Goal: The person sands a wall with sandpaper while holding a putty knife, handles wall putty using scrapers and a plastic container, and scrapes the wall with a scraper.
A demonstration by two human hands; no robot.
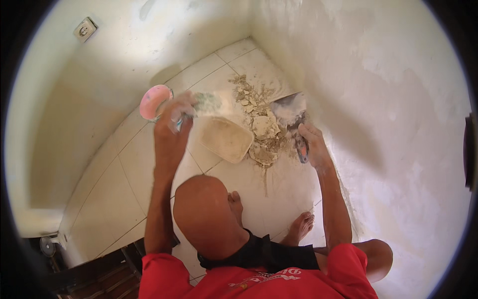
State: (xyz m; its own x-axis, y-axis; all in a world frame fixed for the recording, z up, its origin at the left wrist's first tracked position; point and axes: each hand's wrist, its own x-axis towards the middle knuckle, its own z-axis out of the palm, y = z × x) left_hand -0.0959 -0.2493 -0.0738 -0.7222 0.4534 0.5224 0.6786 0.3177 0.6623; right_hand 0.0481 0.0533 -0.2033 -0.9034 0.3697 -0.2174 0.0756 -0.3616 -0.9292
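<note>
In my right hand (315,144), closed on its dark handle, is a wide putty knife (291,108). Its broad blade carries pale plaster and points toward the wall on the right. My left hand (175,112), smeared by motion, is closed around a flat, pale-green and whitish tool (208,103) that looks like a scraper; a bit of teal shows under the fingers. Between the hands lies a heap of broken plaster and grey-brown dust (265,128) on the tiles. A beige rectangular tub (226,140) stands just left of the heap, below the left-hand tool.
A pink bowl (155,102) is behind my left hand, by the left wall. Pale walls (368,109) meet in the far corner; a socket (85,30) is on the left one. My bare feet (300,227) rest close to the heap. Dark slatted furniture (107,276) stands lower left.
</note>
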